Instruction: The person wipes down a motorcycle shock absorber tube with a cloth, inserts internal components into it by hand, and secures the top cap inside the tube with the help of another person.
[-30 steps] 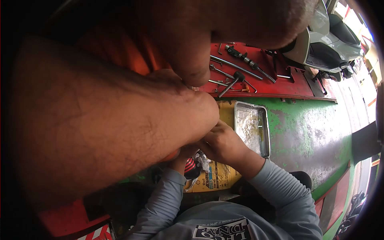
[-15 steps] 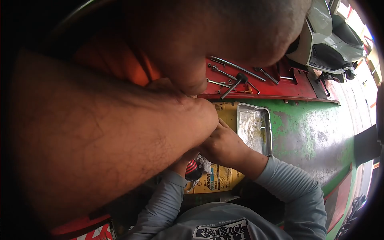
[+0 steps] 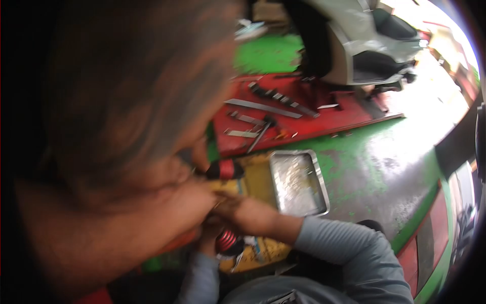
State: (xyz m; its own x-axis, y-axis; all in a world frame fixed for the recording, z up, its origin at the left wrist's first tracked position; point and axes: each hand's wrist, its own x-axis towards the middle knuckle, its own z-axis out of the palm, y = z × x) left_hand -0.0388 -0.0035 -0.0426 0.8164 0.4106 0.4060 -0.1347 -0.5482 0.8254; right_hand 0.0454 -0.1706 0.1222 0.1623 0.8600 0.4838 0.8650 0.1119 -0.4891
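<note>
My right hand (image 3: 246, 213) is in the middle, its curled fingers closed beside another person's forearm (image 3: 126, 230); what they hold is blurred and hidden. Just below it and to the left, my left hand (image 3: 208, 236) is mostly covered by that arm, so its fingers do not show. A black thing with red bands (image 3: 229, 241) sits right under my hands. Farther forward is a second black thing with a red band (image 3: 225, 169). Both are above yellow cardboard (image 3: 258, 175) on the floor.
The other person's head (image 3: 147, 86) fills the upper left. A metal tray (image 3: 296, 182) stands to the right of my hands. Beyond it, several tools, including a hammer (image 3: 260, 133), lie on a red platform (image 3: 304, 129). A light-coloured scooter (image 3: 349, 45) stands behind.
The view has shifted and blurred. The other person's head and arm have moved left, uncovering more of my right hand and the far black-and-red thing. My hands stay close together.
</note>
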